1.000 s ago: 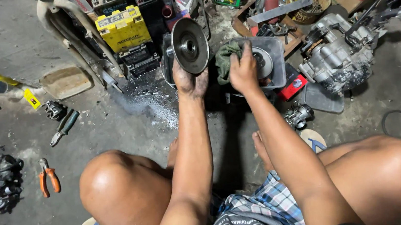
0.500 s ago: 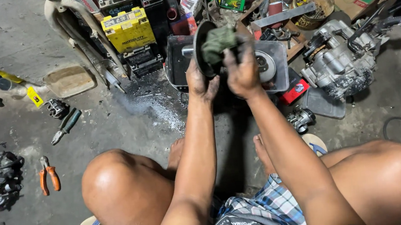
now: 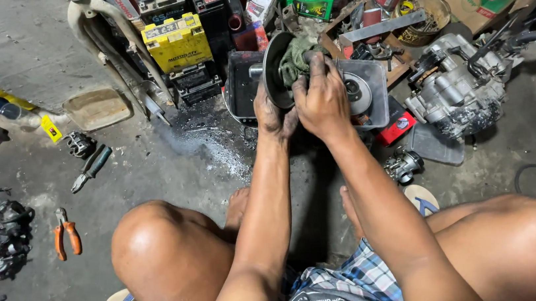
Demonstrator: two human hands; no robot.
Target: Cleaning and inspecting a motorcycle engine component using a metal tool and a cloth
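Change: since 1 second ago, both hands have lifted the metal disc (image 3: 273, 70) edge-on, and the green rag (image 3: 298, 58) now presses its face.
Left hand (image 3: 274, 113): greasy fingers curl under the disc's near rim, holding it.
Right hand (image 3: 323, 98): fingers closed on the rag, pushing it against the disc.
Place: disc held above the black tray (image 3: 238, 87), far centre.
Progress: wiping looks underway; grime remains on the rim, so cleaning seems unfinished.
Nearby: orange pliers (image 3: 64, 235) near left; engine block (image 3: 454, 88) right.
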